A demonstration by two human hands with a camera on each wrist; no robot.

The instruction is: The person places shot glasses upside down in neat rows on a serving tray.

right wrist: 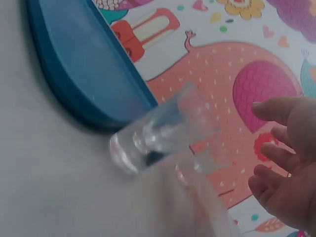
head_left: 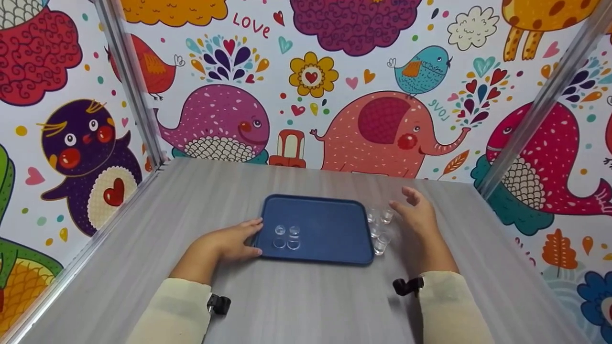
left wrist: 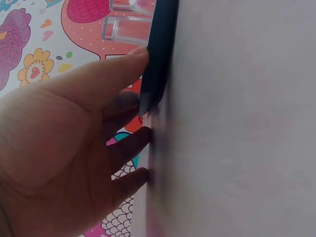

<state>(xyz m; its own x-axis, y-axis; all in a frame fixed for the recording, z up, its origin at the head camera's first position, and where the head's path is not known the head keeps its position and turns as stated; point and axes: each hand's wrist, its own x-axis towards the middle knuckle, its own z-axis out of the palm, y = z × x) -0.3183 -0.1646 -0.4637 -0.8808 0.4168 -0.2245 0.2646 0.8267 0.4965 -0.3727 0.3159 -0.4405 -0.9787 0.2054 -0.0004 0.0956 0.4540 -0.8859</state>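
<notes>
A blue rectangular tray (head_left: 325,229) lies on the table, with several small clear cups (head_left: 294,231) grouped at its left side. My left hand (head_left: 234,241) touches the tray's left edge; in the left wrist view its thumb rests against the dark rim (left wrist: 160,54), fingers spread beside it. Just past the tray's right edge stand several more clear cups (head_left: 380,246), close together. To the right of these my right hand (head_left: 418,212) is raised, fingers loosely bent and holding nothing. The right wrist view shows a clear cup (right wrist: 165,128), blurred, apart from that hand.
The grey wood-grain table (head_left: 296,306) runs back to a wall (head_left: 311,28) printed with cartoon animals. Metal posts (head_left: 138,95) stand at the back corners. A small black camera (head_left: 219,304) sits on the left wrist, another (head_left: 406,286) on the right.
</notes>
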